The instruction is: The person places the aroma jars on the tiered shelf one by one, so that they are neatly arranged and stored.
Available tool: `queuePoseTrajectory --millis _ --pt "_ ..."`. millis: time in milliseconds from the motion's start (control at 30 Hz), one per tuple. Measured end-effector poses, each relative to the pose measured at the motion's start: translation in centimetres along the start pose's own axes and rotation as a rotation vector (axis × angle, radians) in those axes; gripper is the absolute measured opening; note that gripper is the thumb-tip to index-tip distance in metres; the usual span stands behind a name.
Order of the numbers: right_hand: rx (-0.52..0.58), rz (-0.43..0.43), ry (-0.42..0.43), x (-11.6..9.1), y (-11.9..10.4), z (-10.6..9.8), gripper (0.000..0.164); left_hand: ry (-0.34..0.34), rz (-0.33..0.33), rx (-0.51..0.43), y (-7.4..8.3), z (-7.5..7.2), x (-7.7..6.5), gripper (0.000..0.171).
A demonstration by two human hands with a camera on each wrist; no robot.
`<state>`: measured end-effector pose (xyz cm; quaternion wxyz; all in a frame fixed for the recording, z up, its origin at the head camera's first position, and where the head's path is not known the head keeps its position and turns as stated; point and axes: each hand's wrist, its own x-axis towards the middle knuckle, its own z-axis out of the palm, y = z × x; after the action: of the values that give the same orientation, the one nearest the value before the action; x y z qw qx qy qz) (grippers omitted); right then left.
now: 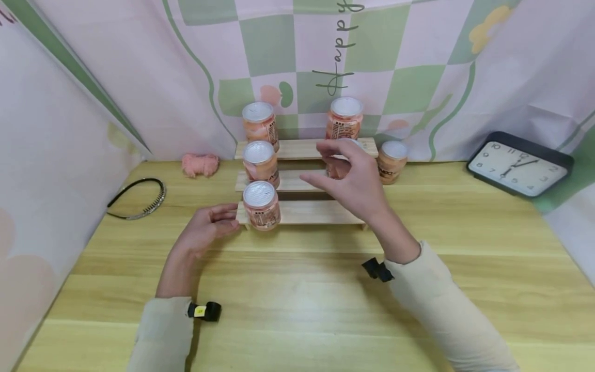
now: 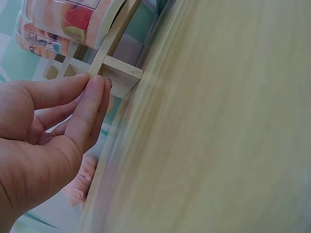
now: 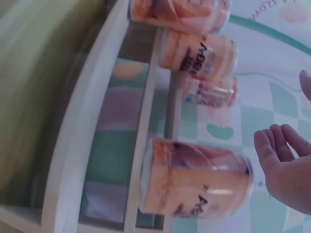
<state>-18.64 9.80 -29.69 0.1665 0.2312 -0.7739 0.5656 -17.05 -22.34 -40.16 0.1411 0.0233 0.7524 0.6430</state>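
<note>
A three-tier wooden rack (image 1: 316,213) bears several jars with silvery lids and peach-coloured labels. My left hand (image 1: 204,227) pinches the left end of its lowest shelf; the left wrist view shows thumb and fingertips on the shelf end (image 2: 104,65). On the left side, one jar (image 1: 262,206) stands on the lowest tier, another jar (image 1: 260,164) on the middle and a third jar (image 1: 259,125) on top. My right hand (image 1: 355,181), fingers spread and holding nothing, hovers by the middle-tier right jar (image 3: 194,179), mostly hidden in the head view. Behind it stands a top-tier jar (image 1: 344,123).
Another jar (image 1: 392,163) stands on the table (image 1: 297,289) just right of the rack. Farther right leans a black-framed clock (image 1: 518,164). A pink yarn bundle (image 1: 200,165) and a black headband (image 1: 155,203) lie at the left. A patterned curtain (image 1: 265,46) hangs behind.
</note>
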Motion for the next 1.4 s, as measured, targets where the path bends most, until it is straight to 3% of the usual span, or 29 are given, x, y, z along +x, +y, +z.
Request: queuePoseTrajectory --millis 267,667,967,1400 --pt "-0.018 -0.003 0.065 0.7 0.0 -2.2 0.046 0.006 0.003 0.004 -0.1 -0.1 0.1 0.052" --pt "-0.056 0.086 0.151 1.4 1.7 -5.6 0.045 0.002 -0.014 -0.002 0.0 -0.1 0.0 0.053" --pt "-0.085 0.119 0.208 1.7 4.8 -7.5 0.043 0.005 -0.003 -0.022 -0.2 -0.1 0.1 0.052" --pt "-0.248 0.277 0.213 1.8 8.8 -10.4 0.054 -0.005 0.008 -0.039 -0.2 0.0 0.1 0.051"
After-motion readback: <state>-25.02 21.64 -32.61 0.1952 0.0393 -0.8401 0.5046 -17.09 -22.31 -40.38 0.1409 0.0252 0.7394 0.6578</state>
